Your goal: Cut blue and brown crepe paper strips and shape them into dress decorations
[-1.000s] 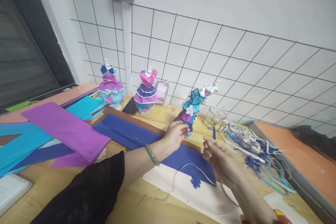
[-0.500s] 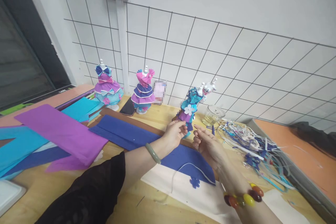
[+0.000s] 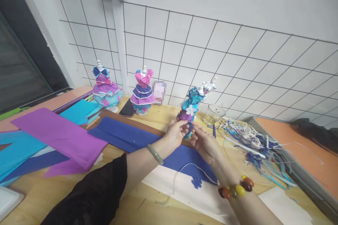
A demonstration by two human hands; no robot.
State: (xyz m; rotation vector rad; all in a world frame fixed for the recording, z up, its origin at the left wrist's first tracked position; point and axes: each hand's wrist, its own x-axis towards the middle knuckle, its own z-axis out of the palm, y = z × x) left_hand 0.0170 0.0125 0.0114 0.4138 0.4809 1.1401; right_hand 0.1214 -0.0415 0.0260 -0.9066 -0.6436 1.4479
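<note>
The left hand reaches forward, thumb and fingers drawn together at the navy hem of the teal dress. The right hand angles inward opposite, fingers curled, tips at that hem; whether either pinches it, I cannot tell. The dress tilts just beyond both hands; blue paper lies below them.

Jar, strip heap crowd right; overhead open.
</note>
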